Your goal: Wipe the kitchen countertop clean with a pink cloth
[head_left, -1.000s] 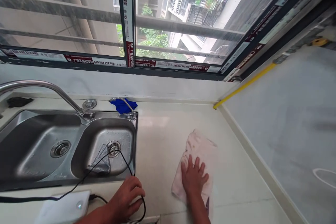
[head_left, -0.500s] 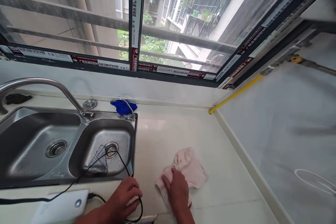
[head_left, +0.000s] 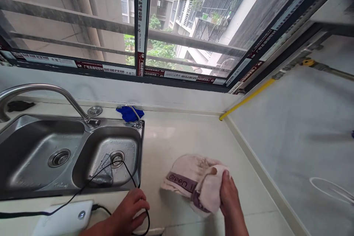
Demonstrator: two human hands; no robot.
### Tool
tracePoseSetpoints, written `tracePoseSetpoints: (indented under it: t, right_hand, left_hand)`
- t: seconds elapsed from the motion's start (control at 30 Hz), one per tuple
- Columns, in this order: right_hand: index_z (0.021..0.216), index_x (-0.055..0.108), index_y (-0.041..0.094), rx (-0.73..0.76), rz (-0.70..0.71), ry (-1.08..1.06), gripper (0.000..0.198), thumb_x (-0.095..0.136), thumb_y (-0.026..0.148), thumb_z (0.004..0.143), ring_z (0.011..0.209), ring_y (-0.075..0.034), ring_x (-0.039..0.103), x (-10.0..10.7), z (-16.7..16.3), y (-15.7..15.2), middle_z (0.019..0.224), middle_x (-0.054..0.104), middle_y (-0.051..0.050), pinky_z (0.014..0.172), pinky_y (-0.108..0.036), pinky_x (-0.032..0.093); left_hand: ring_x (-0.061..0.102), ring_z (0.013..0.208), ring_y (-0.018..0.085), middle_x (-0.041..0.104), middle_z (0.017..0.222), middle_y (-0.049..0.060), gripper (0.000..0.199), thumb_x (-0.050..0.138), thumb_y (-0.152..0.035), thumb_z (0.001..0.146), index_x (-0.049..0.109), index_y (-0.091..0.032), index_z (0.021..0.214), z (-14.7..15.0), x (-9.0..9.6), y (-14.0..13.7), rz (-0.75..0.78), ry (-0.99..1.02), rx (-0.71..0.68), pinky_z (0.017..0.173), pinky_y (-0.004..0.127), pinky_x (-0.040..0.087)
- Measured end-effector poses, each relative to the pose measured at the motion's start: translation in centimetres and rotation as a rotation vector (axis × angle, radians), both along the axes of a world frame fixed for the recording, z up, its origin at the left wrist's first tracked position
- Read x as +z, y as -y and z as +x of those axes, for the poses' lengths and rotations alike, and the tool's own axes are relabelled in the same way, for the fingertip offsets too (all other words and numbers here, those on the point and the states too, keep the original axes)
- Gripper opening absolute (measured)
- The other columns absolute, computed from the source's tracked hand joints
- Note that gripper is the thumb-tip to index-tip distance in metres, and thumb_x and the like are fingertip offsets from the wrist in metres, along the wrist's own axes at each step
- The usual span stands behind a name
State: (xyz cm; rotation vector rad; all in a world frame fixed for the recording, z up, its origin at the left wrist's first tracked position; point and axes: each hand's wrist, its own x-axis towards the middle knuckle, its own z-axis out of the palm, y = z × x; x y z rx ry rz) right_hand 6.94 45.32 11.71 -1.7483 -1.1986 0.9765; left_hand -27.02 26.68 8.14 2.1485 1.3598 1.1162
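My right hand grips the right end of a pale pink towel, its fingers closed on a bunched fold. The towel is partly raised off the counter, showing a purple band with the lettering "Green" and a dark smudge. My left hand is at the counter's front edge, fingers curled round a thin black cable. That cable loops out over the right sink basin. Beside my left forearm lies a white power bank with a plug in its end.
A double steel sink with a tall faucet fills the left side. In its right basin lies a grey plastic piece. A blue cloth sits behind the small tap. A yellow pipe runs down the right corner to the counter.
My right hand has moved right and taken up the towel's right end. The towel is now turned and partly lifted, showing its purple band. My left hand has hardly moved.
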Motion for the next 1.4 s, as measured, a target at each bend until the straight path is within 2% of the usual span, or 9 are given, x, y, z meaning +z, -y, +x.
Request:
tracePoseSetpoints:
  t: [0.2,0.33,0.47,0.7,0.83,0.97,1.17,1.27,1.4]
  right_hand:
    - [0.127,0.060,0.000,-0.083,-0.203,0.361,0.113,0.029,0.094,0.073,0.123,-0.051,0.050,-3.7,6.5,0.7,0.121,0.059,-0.034,0.103,-0.063,0.040]
    - [0.148,0.039,0.004,-0.277,-0.165,0.592,0.118,0.028,0.094,0.073,0.133,-0.056,0.032,-5.4,5.7,2.8,0.141,0.039,-0.036,0.102,-0.072,0.033]
    - [0.132,0.057,0.011,-0.133,-0.114,0.789,0.101,0.035,0.091,0.074,0.122,-0.053,0.043,-7.4,3.8,4.2,0.132,0.047,-0.031,0.095,-0.072,0.036]
    - [0.095,0.062,0.018,-0.233,-0.060,0.423,0.067,0.049,0.077,0.066,0.103,-0.041,0.059,-8.8,8.9,4.8,0.093,0.064,-0.017,0.087,-0.054,0.050]
    - [0.097,0.051,0.023,-0.436,-0.078,0.195,0.052,0.050,0.070,0.075,0.068,-0.030,0.064,-6.3,13.8,5.9,0.072,0.060,-0.004,0.057,-0.042,0.053]
    - [0.102,0.053,0.027,-0.575,0.077,-0.191,0.048,0.072,0.057,0.070,0.067,-0.023,0.063,-3.0,15.4,5.6,0.081,0.063,-0.001,0.056,-0.036,0.054]
    - [0.118,0.060,0.023,-0.184,0.022,-0.107,0.066,0.068,0.070,0.073,0.075,-0.020,0.062,-0.6,9.7,3.2,0.097,0.068,-0.003,0.061,-0.030,0.052]
    - [0.128,0.059,0.021,0.110,-0.045,0.094,0.073,0.058,0.075,0.079,0.087,-0.023,0.064,-1.4,6.5,2.5,0.117,0.066,-0.009,0.073,-0.034,0.054]
    - [0.127,0.062,0.020,0.218,0.072,0.510,0.071,0.035,0.073,0.088,0.117,-0.028,0.057,-4.1,4.9,1.2,0.132,0.059,-0.013,0.102,-0.044,0.047]
  left_hand:
    - [0.054,0.088,0.017,0.058,0.094,0.005,0.015,0.046,-0.013,0.093,0.056,-0.021,0.100,0.2,0.0,-0.5,-0.006,0.017,-0.027,0.076,0.028,0.046]
    - [0.054,0.089,0.017,0.058,0.094,0.004,0.016,0.047,-0.011,0.092,0.055,-0.021,0.101,0.3,-0.2,-0.8,-0.013,0.005,-0.039,0.076,0.028,0.045]
    - [0.054,0.089,0.017,0.059,0.096,0.005,0.017,0.046,-0.012,0.093,0.055,-0.022,0.103,0.3,-0.3,-1.0,-0.020,0.014,-0.055,0.077,0.028,0.045]
    - [0.054,0.088,0.016,0.058,0.094,0.004,0.016,0.048,-0.011,0.092,0.055,-0.022,0.102,0.2,-0.2,-1.4,0.005,0.022,-0.083,0.076,0.027,0.043]
    - [0.054,0.090,0.016,0.058,0.096,0.004,0.018,0.048,-0.010,0.092,0.054,-0.022,0.104,0.0,-0.3,-1.1,-0.016,0.037,-0.073,0.079,0.027,0.043]
    - [0.054,0.091,0.016,0.057,0.098,0.004,0.019,0.049,-0.009,0.092,0.054,-0.022,0.105,0.0,-0.4,-0.9,-0.054,0.048,-0.073,0.080,0.027,0.043]
    - [0.053,0.091,0.016,0.057,0.097,0.004,0.020,0.049,-0.009,0.091,0.055,-0.022,0.104,0.3,-0.5,-1.1,-0.042,0.060,-0.079,0.080,0.027,0.042]
    - [0.053,0.092,0.017,0.057,0.098,0.004,0.021,0.048,-0.008,0.091,0.054,-0.022,0.105,0.4,-0.6,-1.0,-0.052,0.059,-0.082,0.080,0.027,0.043]
    - [0.053,0.091,0.016,0.057,0.097,0.004,0.020,0.048,-0.009,0.091,0.054,-0.022,0.105,0.1,-0.4,-0.7,-0.056,0.046,-0.076,0.079,0.027,0.043]
